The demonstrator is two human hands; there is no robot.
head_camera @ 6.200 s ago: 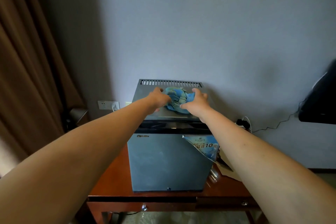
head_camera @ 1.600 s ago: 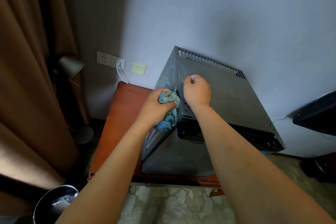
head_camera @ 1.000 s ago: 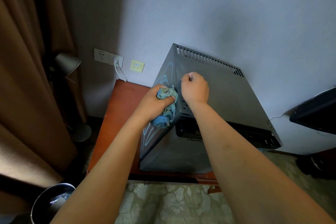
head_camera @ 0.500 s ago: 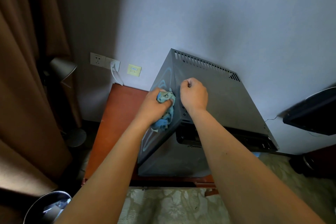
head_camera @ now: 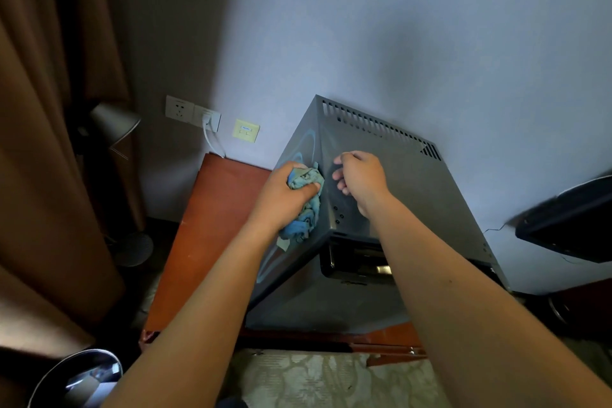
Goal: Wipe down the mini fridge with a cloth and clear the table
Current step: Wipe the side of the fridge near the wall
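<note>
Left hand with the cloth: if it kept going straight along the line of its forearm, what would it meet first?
Probably the mini fridge: the left hand already holds the blue cloth against its left side panel. Sliding on along that panel, it would likely reach the wall behind; depth is unclear.

Dim room, shadowed left — wide-angle edge distortion

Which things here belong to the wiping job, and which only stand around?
Job: cloth gripped by left hand; mini fridge; right hand above its top; table.
Around: lamp; wall sockets; curtain; bin.
</note>
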